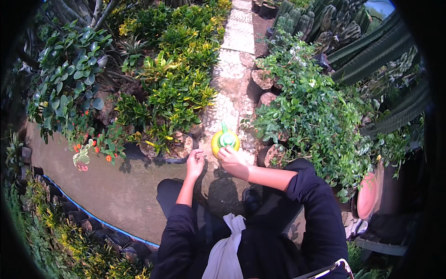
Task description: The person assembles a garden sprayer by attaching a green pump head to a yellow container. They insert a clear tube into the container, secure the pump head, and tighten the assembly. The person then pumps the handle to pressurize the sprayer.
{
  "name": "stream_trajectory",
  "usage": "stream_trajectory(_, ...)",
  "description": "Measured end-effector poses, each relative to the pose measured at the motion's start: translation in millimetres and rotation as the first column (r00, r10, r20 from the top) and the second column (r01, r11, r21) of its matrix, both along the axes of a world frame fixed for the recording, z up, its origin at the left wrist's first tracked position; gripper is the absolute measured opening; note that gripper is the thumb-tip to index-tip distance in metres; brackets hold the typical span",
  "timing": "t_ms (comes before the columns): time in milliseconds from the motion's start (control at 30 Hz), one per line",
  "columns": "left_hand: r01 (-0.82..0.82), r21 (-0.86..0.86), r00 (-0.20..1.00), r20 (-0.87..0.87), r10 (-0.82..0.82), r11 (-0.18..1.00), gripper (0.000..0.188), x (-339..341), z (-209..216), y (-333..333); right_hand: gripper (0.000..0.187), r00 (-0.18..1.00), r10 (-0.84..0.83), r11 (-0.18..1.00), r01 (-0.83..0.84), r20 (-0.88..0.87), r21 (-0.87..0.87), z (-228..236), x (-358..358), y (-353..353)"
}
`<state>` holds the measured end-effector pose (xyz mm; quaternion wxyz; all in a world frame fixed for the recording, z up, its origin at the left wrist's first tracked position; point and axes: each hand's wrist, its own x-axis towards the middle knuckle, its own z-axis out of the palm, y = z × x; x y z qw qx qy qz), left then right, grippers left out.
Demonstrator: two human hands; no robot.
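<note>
Your right hand (233, 162) grips the yellow bottle (216, 142) by its top, midway between the path (230, 109) edges. Your left hand (195, 163) curls nearby, closure unclear.

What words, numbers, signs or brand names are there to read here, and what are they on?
There are none I can read.
Yellow-and-green spray bottle, under the right hand: no lettering I can make out; it is small here and partly covered.
Stone path, plant pots and dark sleeves: no readable words, numbers or signs.
</note>
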<state>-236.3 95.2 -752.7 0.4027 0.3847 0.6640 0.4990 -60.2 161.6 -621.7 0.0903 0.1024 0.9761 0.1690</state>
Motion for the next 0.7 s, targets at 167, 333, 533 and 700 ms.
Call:
stream_trajectory(167,0.293,0.122,0.909,-0.342,-0.237,0.948,0.048,16,37,38,0.025,0.875,-0.407,0.902,0.43,0.262,-0.036,16,26,27)
stream_trajectory(333,0.369,0.195,0.887,-0.364,-0.282,0.909,0.055,19,25,45,0.075,0.493,-0.682,-0.455,0.293,0.54,-0.841,16,33,96)
stream_trajectory(533,0.267,0.065,0.946,-0.208,-0.249,0.962,0.05,19,24,35,0.073,0.299,-0.923,-0.038,0.552,0.241,-0.833,-34,-5,125)
stream_trajectory(700,0.11,0.027,0.992,-0.069,-0.108,0.994,0.042,7,22,21,0.048,0.688,-0.672,0.351,0.621,0.273,-0.701,-13,-44,142)
